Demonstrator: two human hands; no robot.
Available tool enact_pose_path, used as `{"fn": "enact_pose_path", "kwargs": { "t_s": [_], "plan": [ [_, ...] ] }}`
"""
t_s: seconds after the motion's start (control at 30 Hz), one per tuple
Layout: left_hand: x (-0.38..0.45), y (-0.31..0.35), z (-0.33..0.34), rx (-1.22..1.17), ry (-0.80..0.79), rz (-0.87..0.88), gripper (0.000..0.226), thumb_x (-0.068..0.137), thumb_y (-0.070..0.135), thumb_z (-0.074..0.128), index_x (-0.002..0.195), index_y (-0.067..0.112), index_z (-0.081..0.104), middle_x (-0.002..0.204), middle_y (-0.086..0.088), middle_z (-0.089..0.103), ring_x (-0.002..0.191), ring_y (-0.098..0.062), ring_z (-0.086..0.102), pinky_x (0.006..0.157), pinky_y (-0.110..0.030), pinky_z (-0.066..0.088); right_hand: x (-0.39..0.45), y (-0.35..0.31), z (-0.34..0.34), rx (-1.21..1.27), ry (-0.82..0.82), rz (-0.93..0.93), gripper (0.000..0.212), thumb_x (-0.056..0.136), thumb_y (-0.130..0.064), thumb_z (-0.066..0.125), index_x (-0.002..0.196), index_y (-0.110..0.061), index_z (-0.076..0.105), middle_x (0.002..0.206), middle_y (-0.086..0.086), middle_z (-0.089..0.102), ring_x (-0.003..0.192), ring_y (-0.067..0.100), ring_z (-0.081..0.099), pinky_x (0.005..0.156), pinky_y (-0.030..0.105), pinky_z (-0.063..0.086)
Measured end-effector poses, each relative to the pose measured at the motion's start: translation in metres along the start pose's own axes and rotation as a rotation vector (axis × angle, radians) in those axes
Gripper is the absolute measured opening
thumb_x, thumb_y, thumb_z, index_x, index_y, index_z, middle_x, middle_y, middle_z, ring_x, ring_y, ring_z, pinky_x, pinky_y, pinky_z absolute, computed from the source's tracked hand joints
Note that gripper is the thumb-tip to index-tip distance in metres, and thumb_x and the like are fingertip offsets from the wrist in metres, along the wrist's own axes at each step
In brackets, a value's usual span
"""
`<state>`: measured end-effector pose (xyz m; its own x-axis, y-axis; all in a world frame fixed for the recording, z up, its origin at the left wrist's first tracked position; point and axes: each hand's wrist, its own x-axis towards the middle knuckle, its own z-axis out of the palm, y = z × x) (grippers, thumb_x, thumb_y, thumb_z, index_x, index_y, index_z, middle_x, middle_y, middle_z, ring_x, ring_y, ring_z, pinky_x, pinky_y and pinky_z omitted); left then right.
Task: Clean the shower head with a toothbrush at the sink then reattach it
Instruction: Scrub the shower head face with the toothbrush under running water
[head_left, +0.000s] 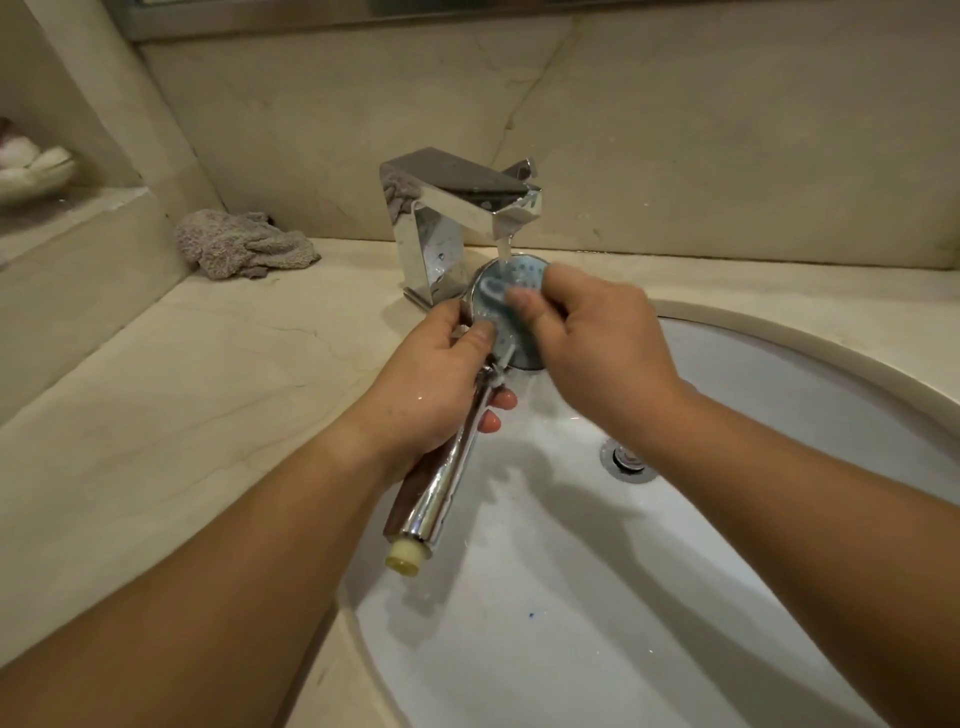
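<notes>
- Two bare hands work over a white oval sink basin (779, 395) set into a pale marble counter (182, 374).
- Left hand (441, 374): fingers curled round the chrome handle of the shower head (519, 280), thumb lying on the near-left rim of the spray face; two fingertips show past the handle on its right side.
- Shower head is held above the far-left part of the basin, handle slanting toward the near left, its cream threaded end (404, 557) over the basin's left rim. Round spray face is tilted up and dotted with nozzles.
- Right hand (597, 348): fingers bent, thumb and forefinger pinched at the spray face. Toothbrush (506, 358) shows only as a thin pale stem crossing the lower face; the head is blurred, and I cannot tell exactly how it sits in the grip.
- Square chrome faucet (457, 202) stands on the counter at the far side; water (504, 247) runs from its spout onto the far edge of the spray face.
- Drain (626, 460) in the basin floor, right of the handle.
- Crumpled grey-pink cloth (244, 244) on the counter, far left, well apart from the hands.
- Raised ledge further left holds a blurred white item (36, 166).
</notes>
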<state>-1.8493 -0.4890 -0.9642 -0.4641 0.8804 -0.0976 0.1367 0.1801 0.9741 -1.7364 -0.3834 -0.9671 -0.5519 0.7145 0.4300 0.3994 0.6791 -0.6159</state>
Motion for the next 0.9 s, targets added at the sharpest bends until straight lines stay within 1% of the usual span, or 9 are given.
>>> {"fn": "enact_pose_path", "kwargs": {
  "t_s": [0.1,0.2,0.27,0.33,0.5,0.67,0.73,0.83,0.9],
  "plan": [
    [0.000,-0.002,0.000,0.024,-0.008,-0.004,0.025,0.110,0.028,0.042,0.132,0.025,0.053,0.109,-0.009,0.070,0.079,-0.022,0.075,0.061,-0.030,0.059,0.005,0.006,-0.005,-0.021,0.036,0.028,0.042,0.099,-0.047,0.050,0.067,-0.023,0.040,0.061,-0.006,0.049,0.059,0.020,0.048,0.051,0.032,0.036],
    [0.001,-0.002,0.000,0.016,-0.016,0.016,0.024,0.110,0.028,0.042,0.130,0.026,0.054,0.104,-0.004,0.073,0.081,-0.023,0.074,0.063,-0.031,0.059,-0.002,0.003,-0.001,-0.064,-0.056,-0.093,0.041,0.098,-0.048,0.051,0.067,-0.024,0.042,0.060,-0.006,0.052,0.058,0.018,0.052,0.053,0.034,0.043],
    [0.000,-0.002,-0.001,-0.011,-0.026,0.013,0.024,0.110,0.025,0.042,0.131,0.025,0.054,0.108,-0.006,0.071,0.081,-0.022,0.074,0.062,-0.031,0.059,0.002,0.003,-0.004,-0.040,-0.029,-0.056,0.039,0.098,-0.049,0.050,0.069,-0.023,0.045,0.063,-0.003,0.056,0.061,0.020,0.055,0.056,0.036,0.048],
    [-0.001,-0.003,-0.003,-0.042,-0.042,0.008,0.026,0.109,0.019,0.045,0.133,0.024,0.052,0.111,-0.008,0.069,0.081,-0.022,0.073,0.061,-0.030,0.059,0.007,0.009,-0.009,-0.006,-0.012,-0.026,0.042,0.098,-0.048,0.052,0.065,-0.024,0.042,0.060,-0.005,0.053,0.058,0.017,0.051,0.054,0.034,0.044],
    [0.004,-0.005,-0.008,-0.079,-0.058,0.029,0.030,0.106,0.010,0.050,0.133,0.022,0.054,0.114,-0.008,0.070,0.082,-0.023,0.071,0.062,-0.032,0.056,0.000,0.018,-0.017,-0.104,-0.182,-0.151,0.046,0.095,-0.047,0.057,0.061,-0.024,0.037,0.052,-0.004,0.044,0.051,0.013,0.042,0.048,0.030,0.030],
    [0.003,-0.007,-0.006,-0.053,-0.095,0.038,0.033,0.105,0.009,0.051,0.135,0.022,0.053,0.114,-0.008,0.070,0.080,-0.021,0.070,0.062,-0.031,0.055,0.006,0.017,-0.027,-0.150,-0.295,-0.256,0.044,0.094,-0.045,0.058,0.063,-0.021,0.039,0.052,-0.004,0.043,0.050,0.015,0.041,0.049,0.031,0.032],
    [0.003,-0.007,-0.005,-0.056,-0.093,0.039,0.032,0.105,0.009,0.050,0.134,0.023,0.052,0.115,-0.008,0.069,0.080,-0.021,0.069,0.061,-0.031,0.055,0.006,0.015,-0.024,-0.173,-0.249,-0.270,0.043,0.095,-0.046,0.056,0.064,-0.022,0.039,0.053,-0.004,0.044,0.050,0.017,0.042,0.049,0.032,0.034],
    [0.003,-0.006,-0.003,-0.039,-0.090,0.040,0.028,0.106,0.012,0.051,0.131,0.024,0.053,0.112,-0.010,0.068,0.081,-0.021,0.071,0.063,-0.031,0.056,0.011,0.017,-0.021,-0.132,-0.081,-0.202,0.040,0.097,-0.045,0.055,0.067,-0.021,0.043,0.058,-0.004,0.049,0.057,0.021,0.047,0.052,0.034,0.040],
    [0.003,-0.006,-0.003,-0.025,-0.087,0.040,0.029,0.106,0.013,0.052,0.133,0.023,0.053,0.112,-0.008,0.069,0.080,-0.019,0.071,0.063,-0.030,0.057,0.007,0.016,-0.016,-0.114,-0.085,-0.170,0.039,0.097,-0.045,0.055,0.067,-0.024,0.043,0.059,-0.007,0.049,0.057,0.016,0.048,0.052,0.032,0.040]
  ]
}}
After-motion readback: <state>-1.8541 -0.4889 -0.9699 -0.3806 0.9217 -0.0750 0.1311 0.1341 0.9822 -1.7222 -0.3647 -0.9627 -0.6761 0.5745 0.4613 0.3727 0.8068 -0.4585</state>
